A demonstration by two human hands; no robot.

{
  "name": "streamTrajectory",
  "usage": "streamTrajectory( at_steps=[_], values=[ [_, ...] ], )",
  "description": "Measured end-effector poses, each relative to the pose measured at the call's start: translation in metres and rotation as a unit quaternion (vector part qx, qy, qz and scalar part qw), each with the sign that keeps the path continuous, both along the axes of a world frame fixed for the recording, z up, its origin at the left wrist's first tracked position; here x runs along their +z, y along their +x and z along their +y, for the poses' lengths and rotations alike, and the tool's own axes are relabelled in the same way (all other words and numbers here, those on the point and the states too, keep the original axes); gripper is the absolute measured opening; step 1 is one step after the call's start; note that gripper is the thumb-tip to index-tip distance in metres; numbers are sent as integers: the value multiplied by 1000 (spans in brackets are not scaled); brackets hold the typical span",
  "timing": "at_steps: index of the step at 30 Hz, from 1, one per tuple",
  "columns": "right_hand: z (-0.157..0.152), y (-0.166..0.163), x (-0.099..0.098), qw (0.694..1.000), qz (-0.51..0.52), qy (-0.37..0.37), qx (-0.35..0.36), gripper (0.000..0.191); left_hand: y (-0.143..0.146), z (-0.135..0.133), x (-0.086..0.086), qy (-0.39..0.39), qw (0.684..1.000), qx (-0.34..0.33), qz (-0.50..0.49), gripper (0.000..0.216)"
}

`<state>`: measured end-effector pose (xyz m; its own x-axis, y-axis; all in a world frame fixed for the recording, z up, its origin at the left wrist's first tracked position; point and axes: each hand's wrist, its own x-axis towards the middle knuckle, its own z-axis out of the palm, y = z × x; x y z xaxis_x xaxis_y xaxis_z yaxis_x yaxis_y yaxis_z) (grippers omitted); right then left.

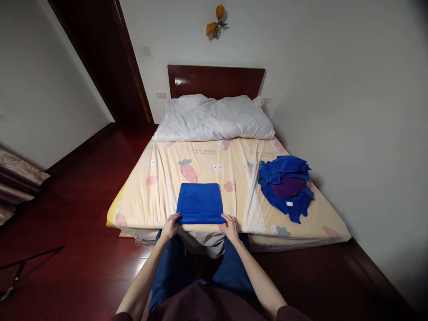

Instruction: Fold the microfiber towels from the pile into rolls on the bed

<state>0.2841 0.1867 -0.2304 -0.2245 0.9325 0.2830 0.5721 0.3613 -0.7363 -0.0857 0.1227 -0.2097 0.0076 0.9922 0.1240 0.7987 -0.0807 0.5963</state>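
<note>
A blue cloth (199, 199) lies flat as a neat rectangle near the front edge of the bed, with a narrow folded strip along its near side. My left hand (170, 226) grips the left end of that strip, fingers closed on the fabric. At the right end, my right hand (230, 226) pinches the same strip. Both thumbs and fingertips rest at the cloth's near corners. To the right sits a crumpled pile of blue cloths (284, 171) with a purple cloth (289, 187) among them and a small white label showing.
The bed (240, 214) has a cream sheet printed with carrots and rabbits. A grey-white quilt (214, 118) lies bunched before the dark wooden headboard (217, 81). A white wall stands on the right. At lower left, a thin black stand leg (20, 265) extends over the reddish floor (76, 223).
</note>
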Motion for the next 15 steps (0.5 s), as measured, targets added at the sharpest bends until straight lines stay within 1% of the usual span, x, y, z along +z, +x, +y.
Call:
streamTrajectory(
  at_steps=[2,5,9,11,13,14,15],
  values=[
    [6,-1,-6,998,48,-16,-26,51,-2,4,-2,10,999,19,-24,63],
    [12,-2,-10,995,82,-37,-42,48,-4,9,-5,22,996,69,-47,56],
    [13,-1,-5,995,79,-45,-49,43,-5,10,-9,30,992,108,-61,40],
    [12,-2,-1,995,74,-39,-59,34,-5,9,-9,34,991,118,-60,31],
    [12,-3,3,995,62,-27,-75,23,-4,8,-7,35,988,136,-60,28],
    [12,-3,5,995,52,-22,-83,24,-3,8,-6,33,986,149,-61,30],
    [13,-4,6,995,40,-18,-91,31,-2,8,-4,31,984,162,-65,34]
  ],
)
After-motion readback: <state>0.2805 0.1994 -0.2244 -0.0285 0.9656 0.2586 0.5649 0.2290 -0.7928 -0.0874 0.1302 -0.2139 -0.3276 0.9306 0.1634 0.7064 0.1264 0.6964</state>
